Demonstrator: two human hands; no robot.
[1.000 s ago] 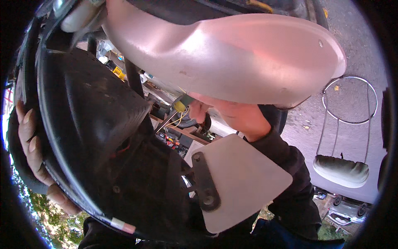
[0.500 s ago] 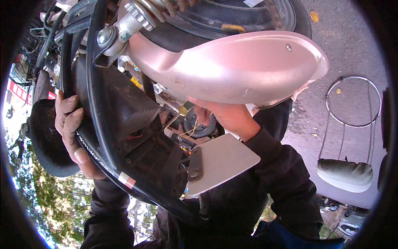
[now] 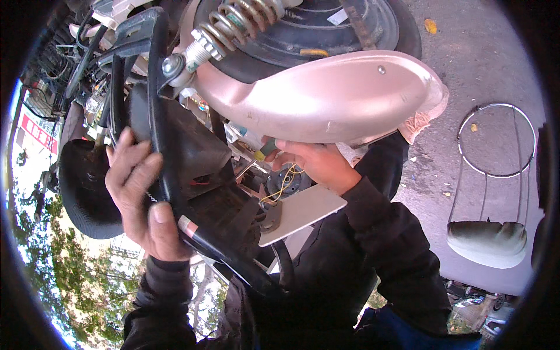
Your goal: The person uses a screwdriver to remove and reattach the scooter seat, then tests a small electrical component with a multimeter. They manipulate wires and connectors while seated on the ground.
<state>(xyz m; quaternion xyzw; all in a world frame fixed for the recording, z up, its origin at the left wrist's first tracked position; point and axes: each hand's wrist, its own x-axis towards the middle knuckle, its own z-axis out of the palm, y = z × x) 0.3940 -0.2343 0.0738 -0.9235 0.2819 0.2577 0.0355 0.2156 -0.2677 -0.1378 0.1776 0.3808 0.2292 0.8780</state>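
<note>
The left hand (image 3: 140, 198) is wrapped around a black bar (image 3: 166, 146) that curves down the side of a scooter. The thumb lies along the bar and the fingers press on the black part behind it.

The right hand (image 3: 318, 166) is tucked under a big pink cover (image 3: 326, 96). Its fingers are curled around a small tool with a green and red handle (image 3: 267, 150). The tip of the tool goes into the dark space inside the scooter, and it is hard to see what it touches there.

Just below the right hand, thin yellow wires (image 3: 284, 184) loop over a round grey part (image 3: 287, 182). A flat white plate (image 3: 303, 211) sticks out under the wrist, and a small black bracket (image 3: 271, 214) sits on its left end.

Above the pink cover is a dark wheel (image 3: 326, 29). A metal spring (image 3: 245, 20) runs down next to it to a bolt (image 3: 172, 65) on the black bar.

Both arms wear dark sleeves (image 3: 373, 233).

On the grey ground to the right, well apart from the hands, lies a stool (image 3: 489, 239) with a pale round seat and a wire ring (image 3: 496, 140).
</note>
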